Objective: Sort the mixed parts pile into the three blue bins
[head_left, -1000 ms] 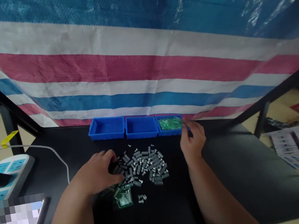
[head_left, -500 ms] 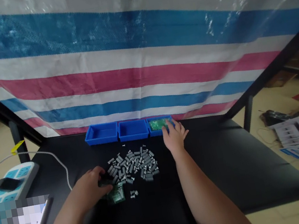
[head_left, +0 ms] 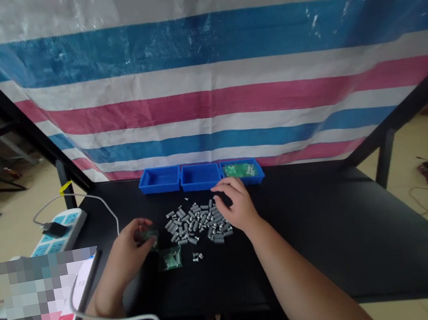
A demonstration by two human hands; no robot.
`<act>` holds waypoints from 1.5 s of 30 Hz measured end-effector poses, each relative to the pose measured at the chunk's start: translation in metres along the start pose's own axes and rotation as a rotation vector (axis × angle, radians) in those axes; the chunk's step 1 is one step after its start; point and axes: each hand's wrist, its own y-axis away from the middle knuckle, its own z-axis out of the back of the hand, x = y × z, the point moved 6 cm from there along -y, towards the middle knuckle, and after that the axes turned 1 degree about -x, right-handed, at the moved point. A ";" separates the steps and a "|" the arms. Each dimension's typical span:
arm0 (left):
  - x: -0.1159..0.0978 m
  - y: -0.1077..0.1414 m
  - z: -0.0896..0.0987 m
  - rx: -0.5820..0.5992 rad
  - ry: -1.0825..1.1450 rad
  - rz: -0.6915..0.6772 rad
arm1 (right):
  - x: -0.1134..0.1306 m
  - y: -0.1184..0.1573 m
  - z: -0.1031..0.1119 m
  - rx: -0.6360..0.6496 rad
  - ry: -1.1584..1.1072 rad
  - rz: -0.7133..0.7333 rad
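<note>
My left hand is lifted a little off the black table and grips a small green circuit board between its fingertips. A second green board lies flat just to its right. My right hand hovers over the right edge of a pile of small grey metal spacers, fingers curled and apart, holding nothing I can see. Behind the pile stand three blue trays: the left tray, the middle tray, and the right tray with green boards in it.
A white power strip with a black plug lies at the table's left end, its cable running forward. A phone lies at the front left edge. A striped tarp hangs behind. Papers and cables lie on the floor at right.
My right hand has drawn back from the right tray to the spacer pile. My left hand has picked a green board up off the table. The camera view has shifted.
</note>
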 end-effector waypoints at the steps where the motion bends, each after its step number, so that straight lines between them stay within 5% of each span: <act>1: -0.007 0.002 0.002 -0.046 0.079 -0.020 | 0.005 0.000 -0.003 0.035 -0.042 0.011; 4: -0.039 0.005 -0.005 -0.129 0.277 -0.092 | 0.018 0.003 -0.012 0.153 -0.195 0.003; 8: -0.088 0.007 -0.039 -0.100 0.335 -0.281 | 0.026 0.009 -0.028 0.287 -0.451 -0.105; 12: -0.105 0.006 -0.064 -0.103 0.247 -0.398 | 0.008 0.012 -0.033 0.290 -0.487 -0.259; 16: -0.093 0.009 -0.055 -0.163 0.113 -0.425 | -0.036 0.009 -0.010 0.055 -0.424 -0.409; 22: -0.046 0.033 -0.038 -0.001 -0.273 -0.469 | -0.111 0.015 0.049 -0.474 -0.151 -0.470; 27: -0.007 0.058 -0.041 0.034 -0.403 -0.591 | -0.128 0.010 0.056 -0.419 0.152 -0.370; 33: 0.007 0.068 -0.047 0.044 -0.444 -0.578 | -0.117 -0.001 0.035 -0.171 0.356 -0.303; 40: 0.001 0.071 -0.049 -0.064 -0.394 -0.579 | -0.115 0.001 0.045 -0.373 0.390 -0.286; 45: -0.003 0.071 -0.049 -0.080 -0.382 -0.571 | -0.117 0.000 0.036 -0.299 0.389 -0.282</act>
